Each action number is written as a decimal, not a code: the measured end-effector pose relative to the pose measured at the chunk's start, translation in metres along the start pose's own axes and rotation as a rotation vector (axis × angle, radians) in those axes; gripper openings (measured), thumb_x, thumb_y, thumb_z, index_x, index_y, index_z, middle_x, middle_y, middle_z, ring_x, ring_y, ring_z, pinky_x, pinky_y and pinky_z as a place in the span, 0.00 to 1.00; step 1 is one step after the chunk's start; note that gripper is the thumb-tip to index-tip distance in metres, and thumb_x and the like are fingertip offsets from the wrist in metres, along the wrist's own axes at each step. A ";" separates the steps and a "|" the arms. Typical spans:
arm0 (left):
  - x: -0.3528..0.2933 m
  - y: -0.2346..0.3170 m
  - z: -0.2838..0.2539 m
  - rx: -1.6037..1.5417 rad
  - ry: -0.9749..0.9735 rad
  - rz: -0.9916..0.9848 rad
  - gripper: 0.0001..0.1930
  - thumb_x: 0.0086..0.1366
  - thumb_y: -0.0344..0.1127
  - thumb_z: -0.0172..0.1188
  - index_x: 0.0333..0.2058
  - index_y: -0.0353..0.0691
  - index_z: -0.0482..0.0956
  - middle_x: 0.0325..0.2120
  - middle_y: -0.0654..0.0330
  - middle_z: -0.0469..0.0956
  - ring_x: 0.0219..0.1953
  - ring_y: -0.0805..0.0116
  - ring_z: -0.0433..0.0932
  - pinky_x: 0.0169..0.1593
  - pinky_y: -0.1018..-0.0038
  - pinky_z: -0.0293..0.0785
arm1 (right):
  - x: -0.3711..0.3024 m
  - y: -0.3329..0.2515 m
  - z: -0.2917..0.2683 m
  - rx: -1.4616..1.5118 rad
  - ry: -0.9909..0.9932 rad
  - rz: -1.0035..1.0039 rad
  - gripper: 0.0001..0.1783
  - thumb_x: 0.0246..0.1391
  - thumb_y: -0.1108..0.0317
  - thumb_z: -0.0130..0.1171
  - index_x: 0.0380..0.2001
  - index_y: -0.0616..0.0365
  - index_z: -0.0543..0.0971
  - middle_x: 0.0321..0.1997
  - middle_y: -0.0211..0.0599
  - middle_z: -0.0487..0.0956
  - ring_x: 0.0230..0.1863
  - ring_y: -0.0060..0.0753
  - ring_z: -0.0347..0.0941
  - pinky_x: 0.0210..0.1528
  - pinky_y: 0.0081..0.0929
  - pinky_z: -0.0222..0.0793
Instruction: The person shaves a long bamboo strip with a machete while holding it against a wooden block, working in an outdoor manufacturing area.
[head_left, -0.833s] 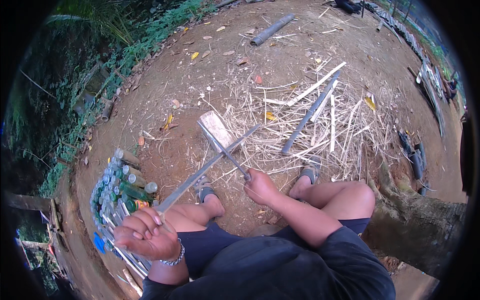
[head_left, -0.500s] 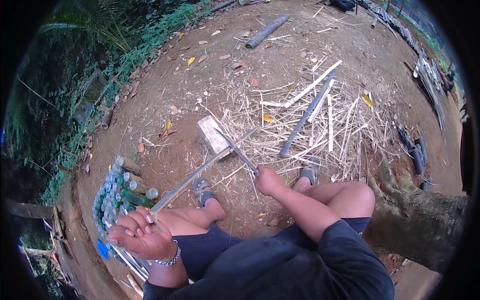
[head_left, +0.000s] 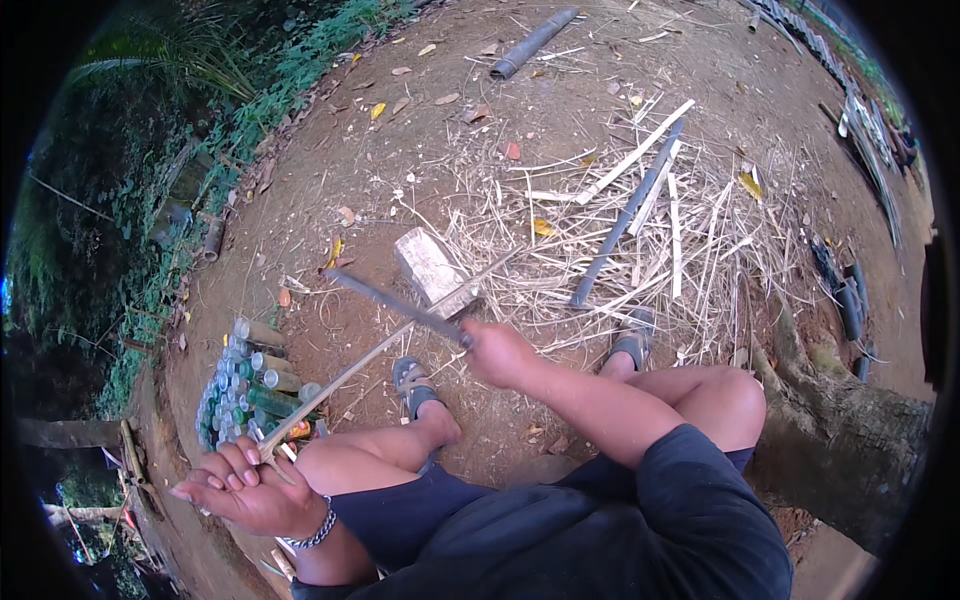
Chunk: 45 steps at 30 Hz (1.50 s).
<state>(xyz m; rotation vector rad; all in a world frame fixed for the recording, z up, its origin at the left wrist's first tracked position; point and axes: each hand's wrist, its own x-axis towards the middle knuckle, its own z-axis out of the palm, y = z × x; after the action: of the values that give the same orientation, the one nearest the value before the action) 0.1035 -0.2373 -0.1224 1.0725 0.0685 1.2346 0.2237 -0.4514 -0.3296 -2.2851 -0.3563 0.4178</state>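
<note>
My left hand (head_left: 245, 485), with a metal bracelet at its wrist, is closed around the near end of a long bamboo strip (head_left: 350, 375). The strip slants up to the right, past the front of a pale wood block (head_left: 428, 262) on the ground. My right hand (head_left: 497, 352) grips a long knife (head_left: 388, 300) by its handle. Its dark blade points to the upper left and crosses over the strip in front of the block; whether blade and strip touch I cannot tell.
Thin shavings (head_left: 690, 235) litter the ground beyond my feet, with a dark bamboo slat (head_left: 628, 212) among them. Glass bottles (head_left: 275, 380) are stacked left of my leg. A bamboo tube (head_left: 535, 43) lies farther off, and a thick tree root (head_left: 840, 430) rises at right.
The knife has swung so its blade lies more level and reaches farther left. My right hand has shifted left, and my left hand has drawn the strip slightly toward the lower left.
</note>
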 end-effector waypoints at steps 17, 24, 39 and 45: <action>0.068 -0.032 0.008 0.076 -0.052 -0.091 0.22 0.73 0.50 0.44 0.20 0.48 0.57 0.12 0.69 0.56 0.16 0.79 0.56 0.23 0.82 0.60 | 0.076 0.137 0.020 0.040 -0.006 0.305 0.14 0.47 0.68 0.57 0.40 0.57 0.75 0.36 0.49 0.80 0.40 0.50 0.78 0.44 0.45 0.73; 0.099 -0.038 -0.003 0.061 -0.054 -0.121 0.23 0.74 0.47 0.42 0.18 0.47 0.56 0.12 0.68 0.56 0.14 0.79 0.55 0.23 0.81 0.59 | 0.105 0.197 0.008 -0.077 -0.080 0.431 0.14 0.51 0.68 0.54 0.41 0.58 0.75 0.41 0.51 0.80 0.46 0.50 0.77 0.48 0.44 0.72; 0.117 -0.060 -0.012 0.113 -0.040 -0.144 0.22 0.72 0.55 0.42 0.27 0.42 0.67 0.21 0.65 0.66 0.27 0.71 0.67 0.41 0.69 0.69 | 0.110 0.242 0.061 1.127 0.053 0.848 0.06 0.51 0.72 0.57 0.25 0.60 0.72 0.18 0.35 0.71 0.17 0.29 0.66 0.19 0.31 0.64; 0.091 -0.061 -0.006 -0.125 -0.069 -0.025 0.22 0.69 0.57 0.46 0.31 0.42 0.69 0.23 0.65 0.67 0.29 0.71 0.68 0.40 0.69 0.69 | 0.064 0.107 0.044 0.442 0.171 0.407 0.12 0.49 0.69 0.56 0.37 0.64 0.74 0.31 0.52 0.78 0.34 0.51 0.77 0.39 0.44 0.71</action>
<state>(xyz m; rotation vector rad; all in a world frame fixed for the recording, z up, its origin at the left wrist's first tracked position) 0.1805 -0.1588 -0.1235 1.0018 -0.0472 1.1634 0.2780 -0.4700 -0.4490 -1.9286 0.2723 0.4476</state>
